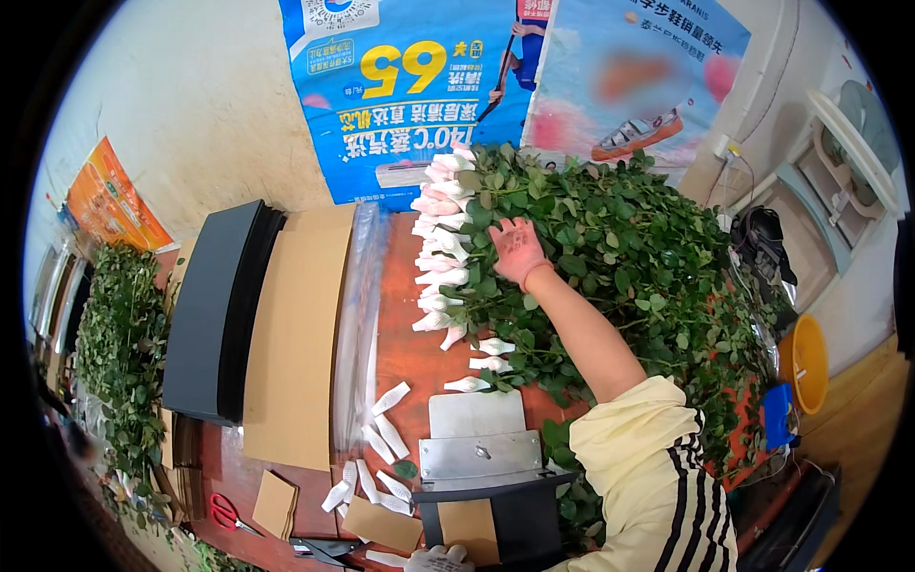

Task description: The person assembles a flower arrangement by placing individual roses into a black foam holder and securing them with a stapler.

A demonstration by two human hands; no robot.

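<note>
My right hand [519,252], in a pink glove, reaches onto a big pile of leafy rose stems [620,248]. Its fingers are apart and rest against the leaves, just right of a column of flower heads in white sleeves [440,238]. At the lower edge my left hand [438,561], in a grey glove, is mostly cut off. It lies by the near end of a black sheet [532,524] with a piece of brown cardboard [469,531] on it. Beyond that sheet stands a metal plate fixture [481,453]. Three sleeved heads [491,364] lie apart from the column.
Left of the fixture lie loose white sleeves [386,439], cardboard pieces [275,503], red-handled scissors [225,513] and a black tool [327,550]. Farther left are clear film [357,315], cardboard sheets [291,334] and black sheets [214,315]. A yellow basin [808,364] stands at right.
</note>
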